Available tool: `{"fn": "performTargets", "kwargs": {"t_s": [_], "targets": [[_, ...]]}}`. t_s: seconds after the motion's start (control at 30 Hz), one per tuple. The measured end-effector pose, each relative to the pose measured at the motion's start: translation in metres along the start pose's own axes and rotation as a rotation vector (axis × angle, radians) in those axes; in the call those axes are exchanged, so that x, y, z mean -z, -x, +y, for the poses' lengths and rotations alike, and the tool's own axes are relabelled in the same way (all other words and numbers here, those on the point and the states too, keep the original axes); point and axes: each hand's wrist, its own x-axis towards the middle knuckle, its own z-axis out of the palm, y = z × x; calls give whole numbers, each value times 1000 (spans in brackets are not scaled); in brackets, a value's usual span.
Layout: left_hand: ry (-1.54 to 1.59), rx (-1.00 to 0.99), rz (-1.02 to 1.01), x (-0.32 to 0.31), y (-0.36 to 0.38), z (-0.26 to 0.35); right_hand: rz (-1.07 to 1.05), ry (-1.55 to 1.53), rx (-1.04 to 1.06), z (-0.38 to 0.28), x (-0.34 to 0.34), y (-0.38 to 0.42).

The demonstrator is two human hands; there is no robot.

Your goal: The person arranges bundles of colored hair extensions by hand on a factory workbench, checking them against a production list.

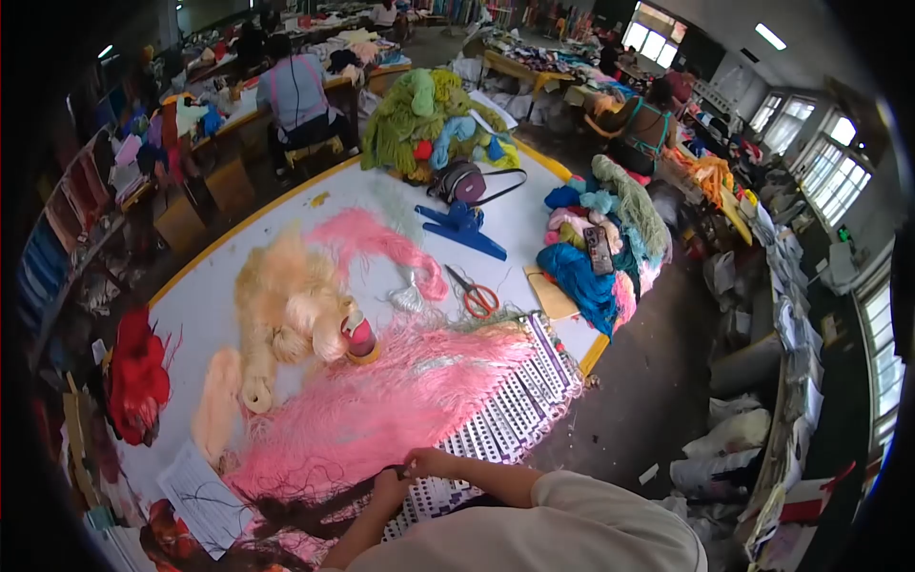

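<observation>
My left hand (390, 489) is closed around a bundle of dark brown thread (319, 515), which trails off to the lower left over the table. Right beside it, my right hand (431, 463) pinches at the upper end of the same dark strands; its fingertips are small and partly hidden. Under and beyond both hands lie white cards with rows of dark dots (500, 405), running diagonally along the near table edge. Long pink threads (372, 400) fan out leftward from these cards.
On the white table (191, 305) lie cream yarn (276, 286), a thread cone (359, 341), scissors (477, 297), a blue clamp-like tool (462, 229), a purple bag (460, 181), red yarn (138, 377) and a paper sheet (202, 500). Yarn piles edge the far side. Other people sit at tables beyond.
</observation>
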Motion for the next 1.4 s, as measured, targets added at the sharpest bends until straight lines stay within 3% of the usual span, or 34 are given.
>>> {"fn": "performTargets", "kwargs": {"t_s": [0.03, 0.07, 0.1, 0.17, 0.2, 0.23, 0.27, 0.3, 0.33, 0.4, 0.47, 0.5, 0.53, 0.57, 0.6, 0.63, 0.67, 0.7, 0.73, 0.77, 0.8, 0.83, 0.87, 0.9, 0.93, 1.0, 1.27, 1.4], "targets": [[-258, -160, 134, 6, -3, -7, 53, 170, 71, 11, -1, -4], [-265, -94, 220, 24, 10, 1, 31, 323, 130, 22, 1, -5], [-266, -102, 223, 45, 18, -6, 9, 291, 104, 34, 0, -8], [523, 397, 88, 106, 30, -30, 6, 279, 87, 44, -3, -11], [681, 381, 29, 154, 52, -21, 22, 352, 85, 38, 0, -12], [827, 284, 253, 184, 71, -28, 30, 417, 79, 36, -4, -11], [897, 188, 466, 219, 68, -93, 24, 344, 29, 40, -6, -14], [987, 134, 683, 256, 108, -49, 23, 315, 19, 40, -7, -13], [981, 5, 754, 302, 110, -129, 23, 285, 6, 38, -6, -11], [1153, -91, 1152, 343, 153, -128, 53, 345, 52, 30, -6, -4], [1383, -223, 966, 356, 182, -156, 102, 407, 91, 32, -9, -4], [1411, -280, 769, 348, 184, -176, 79, 344, 73, 31, -9, -2], [1446, -64, 934, 313, 178, -117, 90, 356, 70, 32, -13, -6], [1365, -198, 616, 291, 175, -104, 94, 367, 61, 27, -17, -4], [1345, -72, 622, 253, 161, -86, 111, 371, 111, 23, -19, -1], [1383, -133, 396, 222, 145, -63, 126, 368, 148, -2, -20, 9], [1398, -14, 488, 181, 146, 10, 179, 371, 292, -27, -22, 17], [1368, -86, 342, 158, 132, 26, 186, 67, 165, -50, -26, 27], [1416, -8, 397, 138, 134, 85, 196, -93, 212, -79, -25, 39], [1534, -345, -2, 122, 104, 53, 117, -396, 274, -87, -25, 38], [1479, -315, 11, 115, 106, 94, 161, -349, 196, -125, -22, 58], [1504, -331, -16, 109, 103, 105, 150, -419, 307, -150, -20, 72], [1505, -349, -61, 109, 108, 129, 149, -384, 279, -175, -15, 85], [1479, -266, 83, 104, 116, 148, 192, -385, 237, -195, -16, 97], [1488, -394, -88, 100, 109, 139, 207, -345, 242, -198, -14, 100], [1436, -445, -184, 98, 112, 149, 211, -367, 284, -198, -13, 106], [1496, -455, -149, 81, 114, 158, 225, -434, 277, -185, -7, 114], [1545, -380, -75, 83, 113, 155, 139, -662, 305, -185, -6, 116]]}}
